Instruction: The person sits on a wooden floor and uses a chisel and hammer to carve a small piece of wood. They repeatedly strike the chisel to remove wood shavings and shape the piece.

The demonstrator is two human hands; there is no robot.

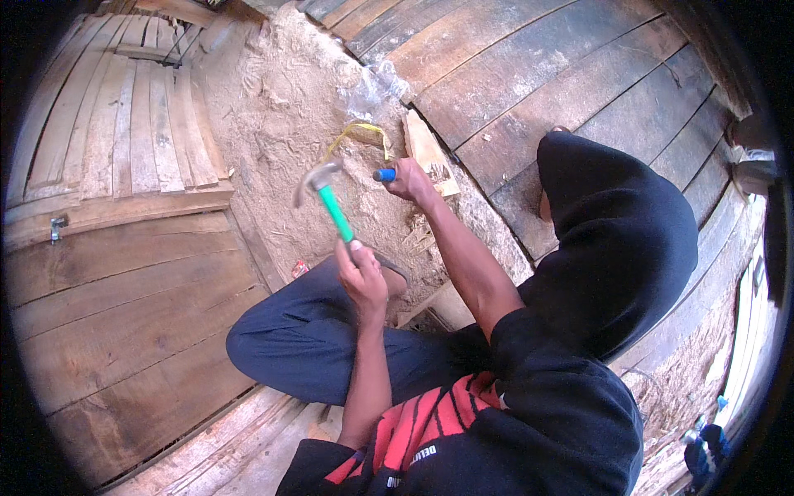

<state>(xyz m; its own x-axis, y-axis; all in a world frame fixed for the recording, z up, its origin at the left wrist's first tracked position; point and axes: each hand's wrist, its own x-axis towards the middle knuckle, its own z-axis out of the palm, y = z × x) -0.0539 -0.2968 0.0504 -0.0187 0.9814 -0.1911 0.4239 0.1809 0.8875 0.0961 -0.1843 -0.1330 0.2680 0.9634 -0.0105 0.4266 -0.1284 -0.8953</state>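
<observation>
Carpentry site: rough planks [124, 306], sawdust [281, 107]

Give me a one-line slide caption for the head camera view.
Seated on wooden planks, left hand raises a green-handled hammer while right hand grips a blue-handled tool over sawdust.

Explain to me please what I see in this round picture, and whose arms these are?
One camera worn on a person's head looks down, and its wide lens bends the wooden planks. The arms are that person's own, sitting with legs folded. The left hand holds a green-handled hammer raised. The right hand grips a blue-handled tool, pointed at the sandy ground; its tip is hidden. Nearby lie a yellow strip, clear plastic and a wood piece.
</observation>
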